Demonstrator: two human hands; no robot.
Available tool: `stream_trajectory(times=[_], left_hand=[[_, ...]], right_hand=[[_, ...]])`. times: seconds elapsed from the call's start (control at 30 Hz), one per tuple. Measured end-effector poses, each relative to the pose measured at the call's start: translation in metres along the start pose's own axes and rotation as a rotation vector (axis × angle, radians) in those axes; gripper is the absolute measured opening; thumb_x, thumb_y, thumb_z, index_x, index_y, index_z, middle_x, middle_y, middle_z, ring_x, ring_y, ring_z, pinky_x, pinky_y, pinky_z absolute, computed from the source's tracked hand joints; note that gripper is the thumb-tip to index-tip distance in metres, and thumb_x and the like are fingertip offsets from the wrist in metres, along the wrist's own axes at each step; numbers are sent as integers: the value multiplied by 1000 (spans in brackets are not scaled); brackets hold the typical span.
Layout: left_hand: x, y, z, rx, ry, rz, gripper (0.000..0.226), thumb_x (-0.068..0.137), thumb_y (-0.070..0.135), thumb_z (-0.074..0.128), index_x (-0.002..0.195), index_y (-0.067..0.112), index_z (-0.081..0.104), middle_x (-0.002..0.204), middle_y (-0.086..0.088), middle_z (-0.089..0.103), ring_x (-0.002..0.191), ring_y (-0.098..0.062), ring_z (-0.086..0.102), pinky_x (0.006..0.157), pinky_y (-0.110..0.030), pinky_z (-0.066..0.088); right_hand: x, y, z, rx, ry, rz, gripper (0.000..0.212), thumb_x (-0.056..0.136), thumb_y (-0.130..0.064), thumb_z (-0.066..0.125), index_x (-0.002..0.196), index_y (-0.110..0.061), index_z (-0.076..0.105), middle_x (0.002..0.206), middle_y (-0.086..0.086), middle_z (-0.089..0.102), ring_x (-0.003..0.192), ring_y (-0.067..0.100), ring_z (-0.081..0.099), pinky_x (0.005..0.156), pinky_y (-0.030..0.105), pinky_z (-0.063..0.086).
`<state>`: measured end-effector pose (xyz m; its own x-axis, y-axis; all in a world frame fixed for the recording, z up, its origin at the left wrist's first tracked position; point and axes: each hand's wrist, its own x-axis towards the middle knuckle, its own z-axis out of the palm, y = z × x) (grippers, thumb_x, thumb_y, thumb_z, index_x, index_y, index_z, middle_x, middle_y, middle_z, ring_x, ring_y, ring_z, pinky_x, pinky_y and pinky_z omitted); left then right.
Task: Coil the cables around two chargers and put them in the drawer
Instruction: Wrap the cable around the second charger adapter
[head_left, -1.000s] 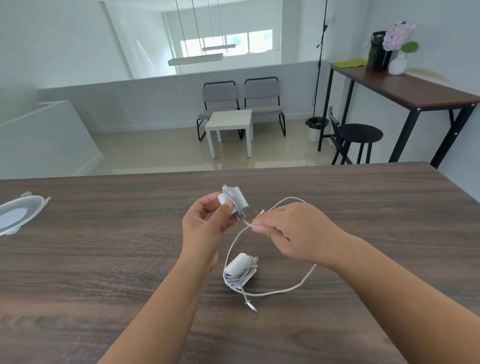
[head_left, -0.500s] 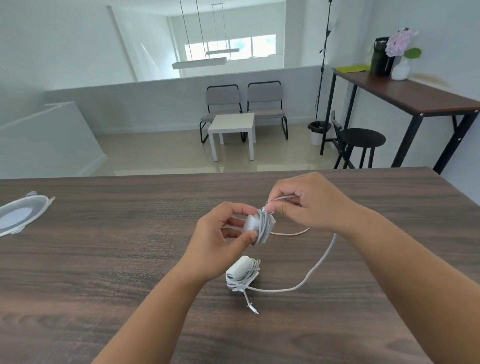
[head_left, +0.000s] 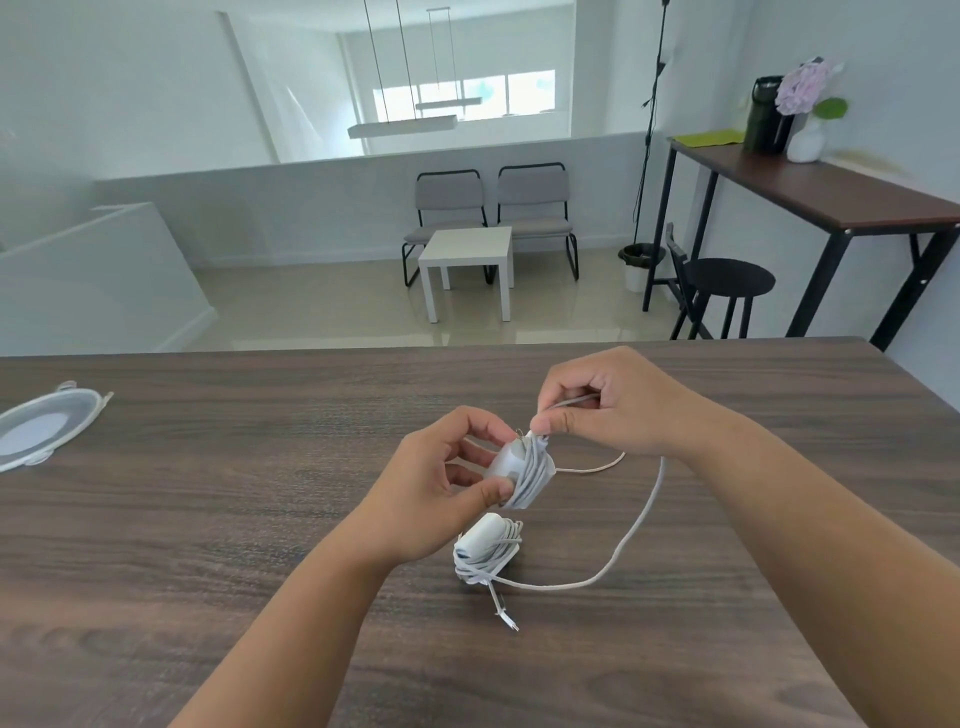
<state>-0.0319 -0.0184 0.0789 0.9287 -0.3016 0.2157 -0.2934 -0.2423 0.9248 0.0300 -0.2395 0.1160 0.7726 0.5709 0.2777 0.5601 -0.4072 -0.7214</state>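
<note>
My left hand grips a white charger above the dark wooden table, with several turns of white cable wrapped around its body. My right hand pinches the loose white cable just above the charger's top. The free length of that cable loops down to the right and back across the table. A second white charger lies on the table below my left hand, its cable coiled around it and the plug end sticking out toward me. No drawer is in view.
A clear plastic lid lies at the table's left edge. Beyond the far edge stand a small white table, two grey chairs, a black stool and a tall side table with a vase.
My right hand has swung from below the charger up and over to its top, carrying the cable around it. My left hand has turned the charger and lowered it slightly. The loose loop is shorter.
</note>
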Motion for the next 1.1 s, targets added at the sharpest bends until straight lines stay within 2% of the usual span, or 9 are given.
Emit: stream_trajectory(times=[0.2, 0.3, 0.37, 0.47, 0.57, 0.67, 0.77, 0.9, 1.1], left_hand=[[0, 2, 4, -141, -4, 46, 32, 77, 6, 74, 103, 22, 64, 101, -17, 69, 86, -44, 64, 78, -56, 55], [3, 2, 8, -255, -8, 75, 31, 76, -1, 72, 102, 14, 62, 100, -7, 69, 85, -24, 65, 74, -41, 58], [8, 2, 12, -378, 43, 87, 32, 75, -3, 73, 100, 14, 62, 100, -1, 69, 84, -17, 65, 73, -32, 56], [18, 0, 18, -498, 242, 58, 34, 79, -10, 70, 102, 13, 61, 95, 5, 70, 77, -14, 67, 70, -28, 57], [26, -1, 23, -498, 432, -6, 32, 86, -13, 60, 105, 12, 61, 101, -2, 67, 78, -11, 69, 72, -26, 58], [30, -6, 23, -520, 536, -49, 27, 87, -6, 63, 105, 13, 63, 105, -4, 68, 81, -10, 70, 72, -25, 57], [31, -10, 22, -454, 549, -72, 26, 88, -3, 65, 108, 13, 64, 108, -2, 68, 83, -13, 70, 74, -27, 58], [28, -12, 21, -343, 539, -65, 27, 87, -3, 66, 109, 12, 63, 103, 3, 68, 79, -11, 69, 76, -28, 58], [19, -7, 18, -122, 387, -24, 29, 85, 0, 69, 105, 20, 65, 92, 16, 73, 76, -5, 68, 68, -22, 55]], right_hand=[[0, 16, 1, 384, -75, 104, 9, 86, -15, 65, 79, -11, 69, 58, -12, 62, 49, 4, 46, 49, 15, 35], [-4, 35, 24, 659, -67, 197, 22, 84, -32, 69, 88, -11, 72, 75, 16, 55, 66, 25, 38, 61, 24, 24], [-8, 42, 45, 744, -7, 254, 24, 85, -37, 68, 95, -17, 75, 73, 15, 49, 66, 23, 38, 62, 23, 24], [-14, 39, 69, 598, 120, 293, 19, 87, -32, 60, 93, -24, 76, 49, -13, 42, 43, 1, 32, 44, 13, 24], [-25, 35, 85, 236, 161, 213, 19, 94, -30, 57, 103, -27, 74, 72, -21, 70, 71, 0, 64, 69, 16, 47], [-30, 27, 87, 24, 139, 173, 24, 96, -34, 52, 106, -26, 72, 94, -9, 75, 87, 11, 66, 85, 30, 51], [-32, 18, 77, -229, 125, 41, 38, 97, -38, 41, 88, -12, 66, 69, 0, 64, 68, 17, 56, 68, 38, 48], [-28, 6, 56, -399, 150, -86, 32, 93, -36, 41, 77, -16, 59, 60, -10, 51, 61, 12, 45, 60, 37, 46], [-13, -5, 25, -487, 41, -119, 37, 87, -45, 39, 83, -23, 68, 76, -10, 68, 73, 11, 60, 70, 35, 50]])
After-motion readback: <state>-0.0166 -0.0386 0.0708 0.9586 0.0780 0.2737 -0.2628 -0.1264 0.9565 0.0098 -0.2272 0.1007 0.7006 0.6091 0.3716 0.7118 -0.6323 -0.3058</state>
